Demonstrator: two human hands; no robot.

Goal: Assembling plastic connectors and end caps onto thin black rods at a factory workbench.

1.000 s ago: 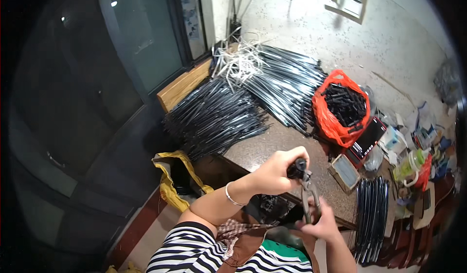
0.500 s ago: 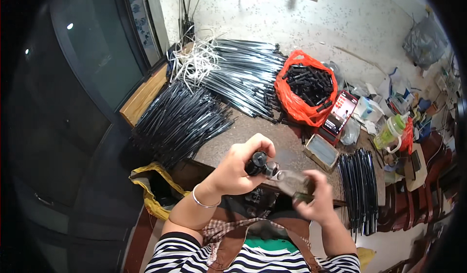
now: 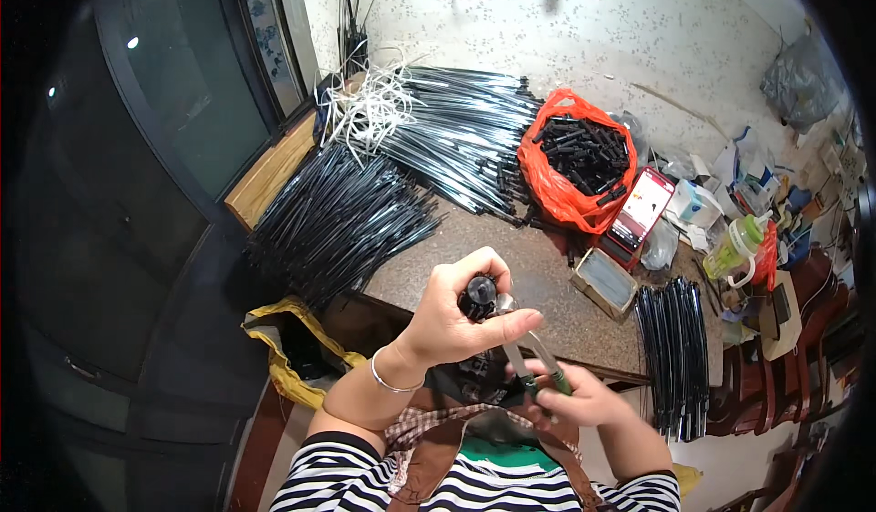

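Item: black part [image 3: 478, 295], small and round-ended. I see it pinched in my left hand [image 3: 456, 320], fingers curled round it, thumb laid across the front, held above the table edge [image 3: 547, 329].

Item: pliers [image 3: 529, 357], green handles, metal nose. My right hand [image 3: 570, 398] is closed round the handles; the nose points up and meets the black part. Whether the nose is clamped on it, I cannot tell.

Item: table, brown. On it, an orange bag [image 3: 575, 170] full of short black pieces; a flat box [image 3: 604, 282] just beside it; a phone [image 3: 641, 211] leaning by the bag.

Item: black rods [image 3: 338, 215], one heap at the left end, a second heap [image 3: 465, 138] behind, white straps [image 3: 370, 110] lying on top.

Item: rod bundle [image 3: 675, 348], right of the table.

Item: green bottle [image 3: 741, 245], far right, among clutter.
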